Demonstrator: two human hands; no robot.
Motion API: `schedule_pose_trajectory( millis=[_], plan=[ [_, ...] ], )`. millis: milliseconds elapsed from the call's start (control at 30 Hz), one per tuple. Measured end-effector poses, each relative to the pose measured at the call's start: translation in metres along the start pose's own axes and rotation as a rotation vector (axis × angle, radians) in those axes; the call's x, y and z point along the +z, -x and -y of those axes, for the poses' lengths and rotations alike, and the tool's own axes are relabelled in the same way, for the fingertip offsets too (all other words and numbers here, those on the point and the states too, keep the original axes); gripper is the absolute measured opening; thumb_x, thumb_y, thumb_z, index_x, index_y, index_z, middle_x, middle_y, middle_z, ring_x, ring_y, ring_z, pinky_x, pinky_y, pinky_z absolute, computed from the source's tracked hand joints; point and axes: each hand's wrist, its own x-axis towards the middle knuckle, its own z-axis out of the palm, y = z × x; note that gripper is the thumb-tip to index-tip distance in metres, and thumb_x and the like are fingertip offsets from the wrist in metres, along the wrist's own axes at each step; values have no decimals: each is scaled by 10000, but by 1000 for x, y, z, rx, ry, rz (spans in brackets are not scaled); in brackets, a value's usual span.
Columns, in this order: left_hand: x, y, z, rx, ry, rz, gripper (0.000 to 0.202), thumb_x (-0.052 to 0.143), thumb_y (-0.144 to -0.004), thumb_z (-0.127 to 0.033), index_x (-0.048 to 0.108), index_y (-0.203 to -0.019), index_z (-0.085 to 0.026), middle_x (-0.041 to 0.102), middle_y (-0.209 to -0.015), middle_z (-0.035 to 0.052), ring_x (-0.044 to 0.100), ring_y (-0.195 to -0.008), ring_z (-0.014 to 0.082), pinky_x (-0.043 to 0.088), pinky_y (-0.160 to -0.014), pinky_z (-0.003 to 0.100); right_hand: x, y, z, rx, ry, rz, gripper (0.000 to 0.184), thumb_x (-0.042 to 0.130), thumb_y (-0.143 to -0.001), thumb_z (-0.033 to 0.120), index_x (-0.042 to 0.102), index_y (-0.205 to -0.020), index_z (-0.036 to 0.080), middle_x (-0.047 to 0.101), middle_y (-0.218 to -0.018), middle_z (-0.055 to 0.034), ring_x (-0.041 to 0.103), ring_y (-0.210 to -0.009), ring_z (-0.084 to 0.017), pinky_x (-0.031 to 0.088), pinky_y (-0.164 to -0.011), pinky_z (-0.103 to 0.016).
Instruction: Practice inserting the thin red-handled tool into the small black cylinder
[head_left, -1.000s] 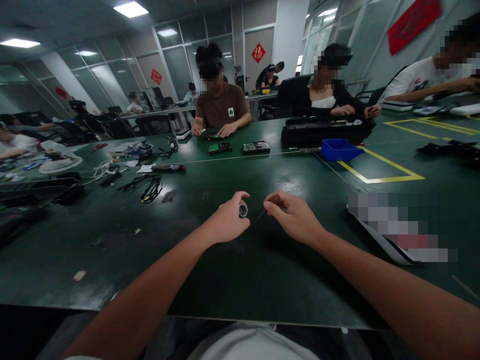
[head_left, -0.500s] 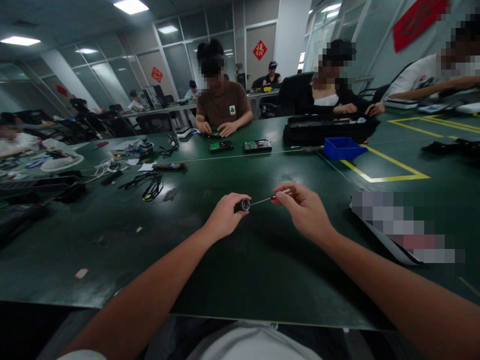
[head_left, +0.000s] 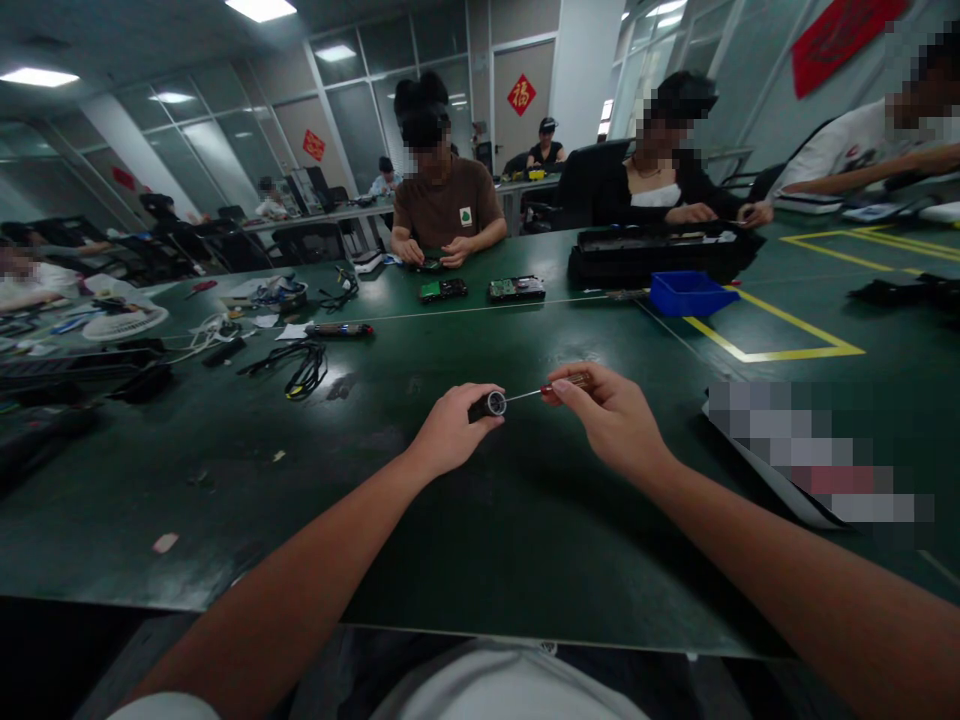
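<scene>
Over the green bench (head_left: 465, 570), your left hand (head_left: 448, 430) curls its fingers round a black cylinder (head_left: 478, 410) — a screwdriver (head_left: 547, 389) reaches its ringed end, contact unclear — and your right hand (head_left: 615, 412) pinches the screwdriver's handle between its fingers.

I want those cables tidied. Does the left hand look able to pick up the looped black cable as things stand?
Probably not: the left hand is occupied, gripping a black cylinder, with a screwdriver at its open end. The black cable lies farther forward, to the left.
</scene>
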Motion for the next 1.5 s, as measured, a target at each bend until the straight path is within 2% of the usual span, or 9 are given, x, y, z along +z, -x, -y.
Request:
schedule_pose_trajectory(
  millis=[167,300,367,667,867,1067,1300,1433,1500],
  plan=[
    [0,0,0,4,0,-10,374,696,-858,-228,653,-1229,-258,682,-1185,36,589,-1123,237,438,-1002,419,0,0,2,-8,56,-32,241,618,-881,427,674,-944,201,755,-839,-62,721,-802,-220,556,-746,-374],
    [0,0,-1,-12,-14,-3,369,698,-850,-217,662,-1215,-253,687,-1180,48,597,-1118,247,444,-1006,426,-2,1,5,-8,260,-46,343,630,-869,534,659,-750,214,713,-660,-28,619,-552,-167,455,-549,-310],
    [0,0,-1,-13,-10,-3,364,693,-852,-214,662,-1212,-254,684,-1185,50,598,-1122,247,447,-1005,424,-3,1,5,-12,316,-44,390,643,-852,571,640,-686,217,685,-597,-14,566,-490,-149,404,-508,-300],
    [0,0,5,14,20,-15,377,701,-851,-216,653,-1222,-263,678,-1172,36,601,-1107,229,443,-1006,416,-2,2,0,-90,201,39,236,645,-891,435,682,-924,204,740,-795,-42,704,-740,-209,506,-657,-339],
    [0,1,4,10,23,-23,378,699,-848,-203,652,-1220,-255,674,-1182,47,601,-1114,232,444,-1011,419,-4,3,0,-121,175,154,184,579,-931,377,656,-1001,226,728,-900,-38,701,-839,-218,512,-742,-360],
    [0,0,3,23,13,-17,378,711,-838,-195,659,-1209,-245,679,-1177,43,605,-1110,230,449,-994,401,-4,3,2,-114,238,149,333,445,-999,444,673,-908,218,662,-734,-11,642,-713,-185,471,-694,-336],
    [0,-1,3,21,17,-27,375,714,-830,-161,664,-1195,-233,686,-1163,40,612,-1104,220,445,-1001,390,-2,1,-8,-76,95,142,182,523,-955,345,619,-1048,221,680,-913,-35,663,-855,-205,501,-768,-358],
    [0,-1,4,24,13,-22,379,719,-833,-177,666,-1202,-246,685,-1165,37,613,-1098,221,448,-996,393,-1,1,-5,-83,93,165,277,429,-1002,407,626,-954,219,636,-769,-17,619,-737,-184,483,-712,-350],
    [0,0,5,24,9,-18,377,718,-836,-182,667,-1203,-245,684,-1165,35,614,-1095,219,448,-996,391,0,2,-3,-63,77,140,252,438,-995,390,621,-951,222,619,-732,-8,600,-705,-179,475,-691,-347]
  ],
)
